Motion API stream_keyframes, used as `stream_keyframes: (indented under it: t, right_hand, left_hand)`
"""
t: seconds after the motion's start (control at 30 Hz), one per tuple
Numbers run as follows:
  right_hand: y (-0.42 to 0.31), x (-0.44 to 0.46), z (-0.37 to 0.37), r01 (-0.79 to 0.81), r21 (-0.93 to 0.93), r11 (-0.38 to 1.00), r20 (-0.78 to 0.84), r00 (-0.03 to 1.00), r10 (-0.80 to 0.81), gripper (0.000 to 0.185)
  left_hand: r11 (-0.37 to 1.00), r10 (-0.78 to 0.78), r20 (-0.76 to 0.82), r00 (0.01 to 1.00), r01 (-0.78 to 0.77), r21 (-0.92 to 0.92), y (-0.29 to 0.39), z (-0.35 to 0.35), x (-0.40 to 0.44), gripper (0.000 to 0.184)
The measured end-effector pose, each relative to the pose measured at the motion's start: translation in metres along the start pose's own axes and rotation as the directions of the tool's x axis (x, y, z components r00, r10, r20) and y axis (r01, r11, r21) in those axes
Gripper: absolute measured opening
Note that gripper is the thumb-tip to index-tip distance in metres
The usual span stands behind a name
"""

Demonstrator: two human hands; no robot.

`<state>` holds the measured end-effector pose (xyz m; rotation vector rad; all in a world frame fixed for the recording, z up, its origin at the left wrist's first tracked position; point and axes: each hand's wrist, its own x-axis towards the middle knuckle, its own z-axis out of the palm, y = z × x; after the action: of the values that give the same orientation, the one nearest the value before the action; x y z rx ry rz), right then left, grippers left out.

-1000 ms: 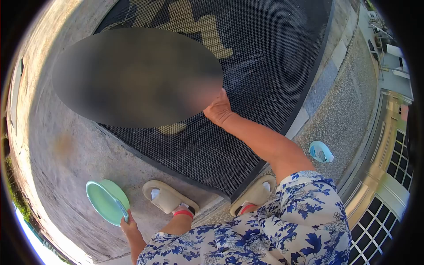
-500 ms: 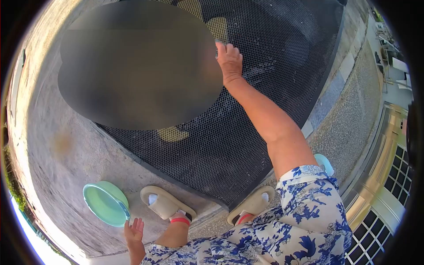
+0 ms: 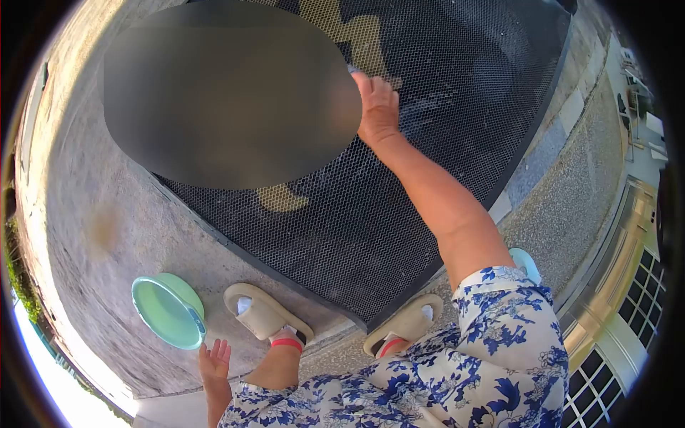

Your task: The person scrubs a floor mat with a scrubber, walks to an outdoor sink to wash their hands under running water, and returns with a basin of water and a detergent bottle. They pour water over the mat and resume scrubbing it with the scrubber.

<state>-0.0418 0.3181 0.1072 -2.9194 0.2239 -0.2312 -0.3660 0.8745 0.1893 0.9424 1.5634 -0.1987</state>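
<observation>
My right hand [image 3: 378, 110] reaches out low over a dark mesh-patterned mat [image 3: 357, 257] with yellowish markings. Its fingers are curled, and a blurred grey patch covers what lies to their left. A small bluish bit shows at the thumb tip; I cannot make out what it belongs to. Down at the lower left, my left hand [image 3: 215, 364] has its fingers stretched out and holds nothing. It is just below the rim of a light green plastic basin [image 3: 170, 311], which stands on the concrete.
My feet wear beige slippers [image 3: 265, 314] at the mat's near edge. Part of another light blue-green container [image 3: 525, 264] shows behind my right sleeve. Concrete ground [image 3: 164, 228] lies left of the mat, paving to the right. A building with gridded windows [image 3: 596, 378] stands far right.
The view has shifted, so the mat and basin sit higher in the picture. My right hand has come slightly nearer to me over the mat. My left hand remains open beside the basin.
</observation>
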Motion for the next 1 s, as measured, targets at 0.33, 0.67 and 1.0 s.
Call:
stream_keyframes:
  t: [0.33, 0.67, 1.0]
  right_hand:
    - [0.077, -0.046, -0.015, 0.003, -0.165, 0.986, -0.01, 1.0, -0.005, 0.045]
    - [-0.023, -0.23, -0.019, 0.454, 0.19, 0.87, 0.242, 0.838, -0.49, 0.037]
    - [0.151, -0.141, -0.051, -0.356, -0.305, 0.883, -0.035, 0.931, 0.363, 0.044]
  left_hand:
    - [0.995, 0.071, -0.04, 0.997, -0.068, 0.079, 0.007, -0.025, 0.004, 0.089]
    - [0.993, 0.081, 0.092, 0.992, -0.089, 0.081, 0.007, -0.001, 0.015, 0.084]
    - [0.995, 0.097, 0.069, 0.993, -0.099, 0.026, 0.017, -0.028, 0.031, 0.089]
